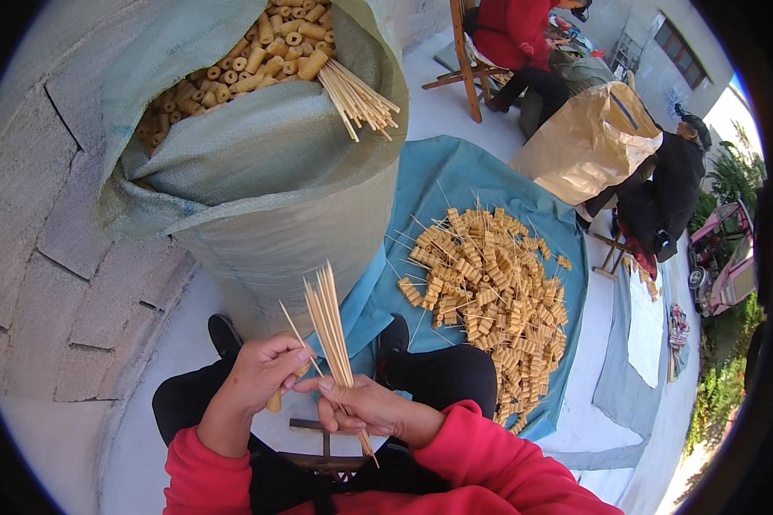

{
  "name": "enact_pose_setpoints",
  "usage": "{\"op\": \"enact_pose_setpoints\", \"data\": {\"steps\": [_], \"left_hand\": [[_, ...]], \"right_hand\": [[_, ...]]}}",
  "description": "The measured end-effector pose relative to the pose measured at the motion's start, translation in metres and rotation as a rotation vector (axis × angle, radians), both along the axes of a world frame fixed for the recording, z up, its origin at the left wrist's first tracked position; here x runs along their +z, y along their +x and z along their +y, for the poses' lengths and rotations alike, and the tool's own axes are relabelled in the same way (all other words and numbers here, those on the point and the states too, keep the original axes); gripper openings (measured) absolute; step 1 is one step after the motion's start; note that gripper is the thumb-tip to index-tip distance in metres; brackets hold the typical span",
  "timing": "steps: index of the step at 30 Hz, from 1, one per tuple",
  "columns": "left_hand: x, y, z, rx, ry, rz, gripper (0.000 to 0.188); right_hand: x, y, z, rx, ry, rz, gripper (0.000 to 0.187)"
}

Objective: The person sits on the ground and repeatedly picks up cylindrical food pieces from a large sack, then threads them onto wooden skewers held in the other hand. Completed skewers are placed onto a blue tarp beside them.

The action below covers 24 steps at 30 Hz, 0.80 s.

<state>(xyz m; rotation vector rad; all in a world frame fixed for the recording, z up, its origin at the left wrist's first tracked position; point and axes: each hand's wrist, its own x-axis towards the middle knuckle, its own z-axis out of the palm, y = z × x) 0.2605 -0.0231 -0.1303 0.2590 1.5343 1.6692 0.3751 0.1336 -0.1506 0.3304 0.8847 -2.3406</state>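
Note:
My left hand (262, 373) is closed, with tan cylindrical pieces showing at its fingers, one (274, 402) below them. My right hand (361, 408) grips a bundle of thin wooden skewers (328, 326), their points fanned upward. A single skewer (298, 333) slants between the two hands, its lower end by my right fingertips; I cannot tell whether it passes through a piece. Ahead stands a big woven sack (283, 257) of short hollow tan cylinders (270, 51). A loose bunch of skewers (356, 99) lies on its top at the right.
A heap of skewered tan pieces (489, 300) covers much of a blue-green sheet (429, 163) to the right. Beyond it sit a person in red (511, 34) and one in dark clothes (674, 184), near a beige sack (593, 142). A block wall (69, 223) rises at the left.

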Motion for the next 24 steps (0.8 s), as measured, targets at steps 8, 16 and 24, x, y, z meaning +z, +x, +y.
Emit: {"op": "enact_pose_setpoints", "data": {"steps": [8,16,24], "left_hand": [[-0.013,0.003,0.008,0.142,0.042,-0.309,0.019],[-0.006,-0.011,-0.001,0.401,0.238,-0.424,0.034],[-0.009,-0.011,-0.009,0.558,0.346,-0.399,0.039]], "right_hand": [[0.005,-0.002,-0.003,-0.084,0.645,0.170,0.031],[0.019,0.002,-0.002,-0.301,0.724,0.269,0.024],[0.020,0.010,0.000,-0.188,0.845,0.403,0.022]]}}
